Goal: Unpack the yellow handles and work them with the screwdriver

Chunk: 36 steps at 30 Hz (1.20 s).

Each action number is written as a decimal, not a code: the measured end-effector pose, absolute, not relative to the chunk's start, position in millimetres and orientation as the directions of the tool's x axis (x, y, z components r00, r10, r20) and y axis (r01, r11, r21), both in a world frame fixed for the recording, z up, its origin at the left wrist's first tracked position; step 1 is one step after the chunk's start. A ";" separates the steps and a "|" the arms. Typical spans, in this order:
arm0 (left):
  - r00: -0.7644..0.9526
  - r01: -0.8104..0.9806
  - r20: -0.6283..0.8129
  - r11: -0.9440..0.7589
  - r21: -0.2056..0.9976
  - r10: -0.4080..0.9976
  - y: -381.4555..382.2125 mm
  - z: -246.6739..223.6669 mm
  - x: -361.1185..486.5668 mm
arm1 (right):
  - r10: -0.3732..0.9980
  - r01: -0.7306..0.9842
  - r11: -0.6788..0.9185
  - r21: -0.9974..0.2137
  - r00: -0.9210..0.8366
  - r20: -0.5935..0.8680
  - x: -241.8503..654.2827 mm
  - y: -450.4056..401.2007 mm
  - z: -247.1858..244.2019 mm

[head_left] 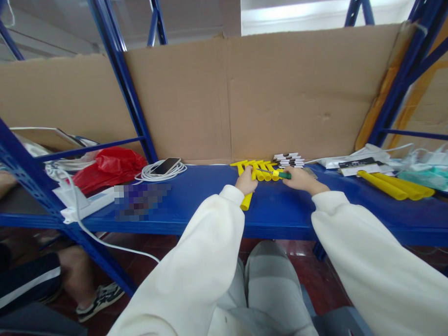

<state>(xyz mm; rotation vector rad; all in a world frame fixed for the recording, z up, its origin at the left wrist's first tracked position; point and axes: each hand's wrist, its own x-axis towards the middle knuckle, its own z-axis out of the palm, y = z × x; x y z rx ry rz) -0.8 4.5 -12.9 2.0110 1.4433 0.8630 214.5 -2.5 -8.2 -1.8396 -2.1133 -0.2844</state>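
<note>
My left hand (246,181) is closed round a yellow T-shaped piece (246,202), whose tube end sticks out below the fingers toward the shelf's front edge. To its right, my right hand (297,178) grips a screwdriver with a green and yellow handle (284,175). The screwdriver's thin shaft points left, to the top of the yellow piece by my left hand. Behind both hands, several similar yellow pieces (267,175) lie side by side in a row on the blue shelf (203,193). A stack of white and dark small packs (289,160) lies just beyond them.
A phone (166,165) rests on a coiled white cable (147,174). Further left are a red bag (108,167) and a white power strip (95,203). Yellow tubes (389,185) and plastic bags lie at the right. Cardboard (280,92) stands behind. Another person's leg (78,271) shows lower left.
</note>
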 end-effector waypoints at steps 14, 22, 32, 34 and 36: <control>0.244 0.644 0.217 -0.325 0.692 0.945 2.8 -11.8 -1.0 | 0.938 0.996 0.083 -0.040 -0.065 0.341 211.1 -8.4 -3.2; 0.253 0.652 0.226 -0.339 0.678 0.941 8.6 -15.8 -1.0 | 0.933 0.997 0.073 -0.030 -0.057 0.356 212.2 -4.6 -6.9; 0.256 0.643 0.221 -0.337 0.688 0.941 10.1 -17.0 -1.4 | 0.928 0.993 0.113 -0.029 -0.095 0.361 214.6 -1.5 -7.8; 0.250 0.638 0.225 -0.335 0.693 0.942 7.7 -15.3 -1.2 | 0.928 0.996 0.089 -0.026 -0.073 0.366 214.4 -1.8 -7.6; 0.249 0.637 0.224 -0.334 0.695 0.942 5.1 -13.4 -1.1 | 0.933 0.997 0.075 -0.024 -0.061 0.355 213.9 -2.1 -7.7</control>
